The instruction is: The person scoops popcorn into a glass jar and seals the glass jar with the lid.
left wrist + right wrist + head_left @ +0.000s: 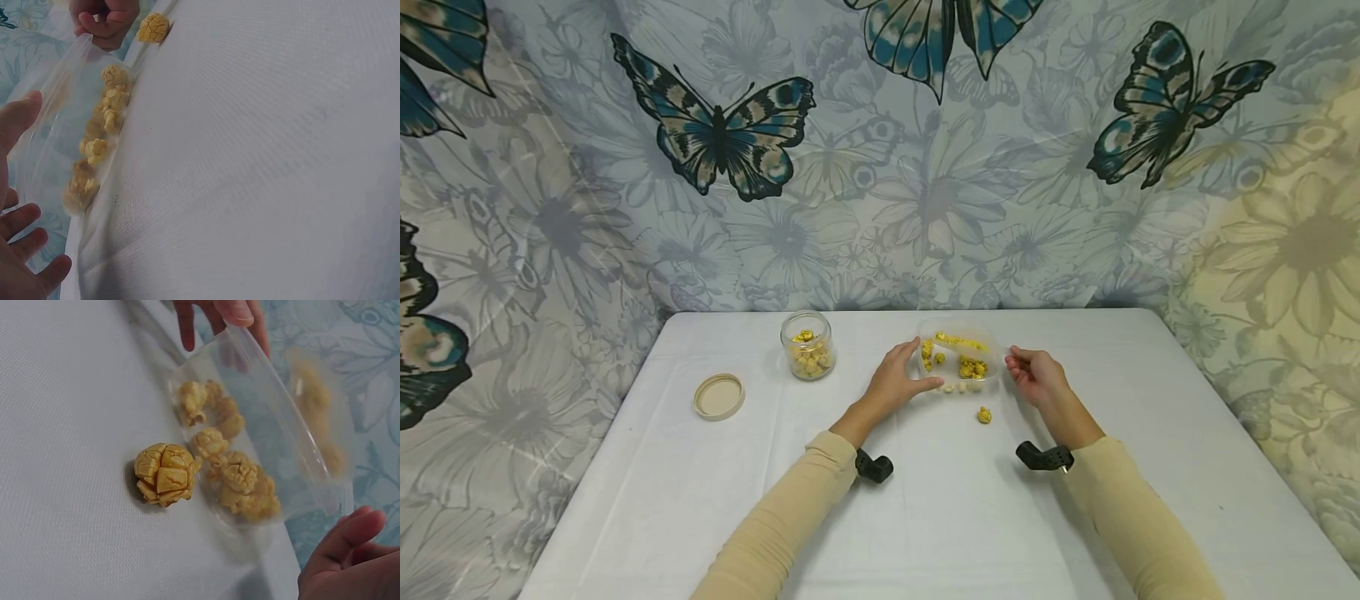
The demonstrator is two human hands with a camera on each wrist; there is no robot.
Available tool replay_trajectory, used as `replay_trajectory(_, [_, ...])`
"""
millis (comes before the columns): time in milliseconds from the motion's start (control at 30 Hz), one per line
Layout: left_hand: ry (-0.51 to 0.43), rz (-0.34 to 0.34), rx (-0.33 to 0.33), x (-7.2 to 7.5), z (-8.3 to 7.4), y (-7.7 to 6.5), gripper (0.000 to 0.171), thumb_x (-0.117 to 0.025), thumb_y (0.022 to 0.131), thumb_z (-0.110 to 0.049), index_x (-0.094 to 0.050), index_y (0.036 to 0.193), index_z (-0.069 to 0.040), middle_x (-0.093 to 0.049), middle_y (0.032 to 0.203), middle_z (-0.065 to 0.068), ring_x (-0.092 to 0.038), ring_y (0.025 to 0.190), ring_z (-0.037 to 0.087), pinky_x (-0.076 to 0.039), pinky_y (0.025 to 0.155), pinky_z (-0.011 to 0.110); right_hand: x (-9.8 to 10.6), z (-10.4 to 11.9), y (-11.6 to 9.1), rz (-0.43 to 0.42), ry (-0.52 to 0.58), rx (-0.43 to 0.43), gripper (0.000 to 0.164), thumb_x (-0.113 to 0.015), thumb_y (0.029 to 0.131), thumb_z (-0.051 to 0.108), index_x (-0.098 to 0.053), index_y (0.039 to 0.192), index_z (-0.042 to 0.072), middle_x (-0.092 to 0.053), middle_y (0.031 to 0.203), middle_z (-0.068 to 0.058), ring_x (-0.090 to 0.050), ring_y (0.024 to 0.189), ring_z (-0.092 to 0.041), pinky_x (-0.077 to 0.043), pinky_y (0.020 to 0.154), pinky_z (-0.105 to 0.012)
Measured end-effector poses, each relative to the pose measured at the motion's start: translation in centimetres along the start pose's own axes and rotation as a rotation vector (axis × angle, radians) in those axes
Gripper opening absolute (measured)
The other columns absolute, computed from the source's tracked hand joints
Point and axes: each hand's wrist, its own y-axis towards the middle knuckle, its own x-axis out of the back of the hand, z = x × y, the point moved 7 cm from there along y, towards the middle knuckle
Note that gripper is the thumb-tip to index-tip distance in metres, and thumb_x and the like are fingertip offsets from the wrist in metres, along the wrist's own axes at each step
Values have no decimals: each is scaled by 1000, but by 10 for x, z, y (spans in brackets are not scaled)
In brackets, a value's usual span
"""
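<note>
A clear plastic container (pixel 992 379) holding yellow popcorn (pixel 973 367) lies between the two hands. My left hand (pixel 898 372) rests against its left end, thumb on the near rim, the other fingers spread fairly straight. In the right wrist view, the left thumb (pixel 236 311) touches the rim's corner. My right hand (pixel 1037 379) is at the right end, its curled fingers pinching the container's corner, as the left wrist view shows. A single popcorn piece (pixel 165 474) lies on the cloth just in front of the container.
A glass jar (pixel 808 346) partly filled with popcorn stands open, left of the container. Its round beige-rimmed lid (pixel 718 397) lies farther left. A white cloth (pixel 955 525) covers the table, and butterfly-print fabric (pixel 940 200) hangs behind its back edge.
</note>
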Motion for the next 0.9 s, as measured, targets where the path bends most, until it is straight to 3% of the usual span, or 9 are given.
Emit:
replay_trajectory(233, [2,4,-8,1,-2,-1,91,-73,82,-52,-28,155,-20,-34,156,11,-33,144,31,-34,116,49,0,5,-4,-39,-66,70,24,-51,100,10,-65,80,7,-64,62,-3,-56,54,-8,-48,49,-17])
replay_trajectory(533, [14,3,-29,1,-4,0,90,-75,83,-47,-31,154,-13,-33,156,11,-31,145,32,-33,116,50,-1,9,-7,-28,-66,133,29,-53,99,9,-67,74,7,-64,60,-3,-57,54,-8,-48,49,-18])
replay_trajectory(900, [53,8,-34,2,-3,2,92,-73,83,-51,-29,154,-15,-32,157,10,-28,146,32,-32,116,50,-4,16,-11,-44,-103,234,26,-55,98,7,-67,75,7,-65,60,-2,-58,52,-9,-50,50,-17])
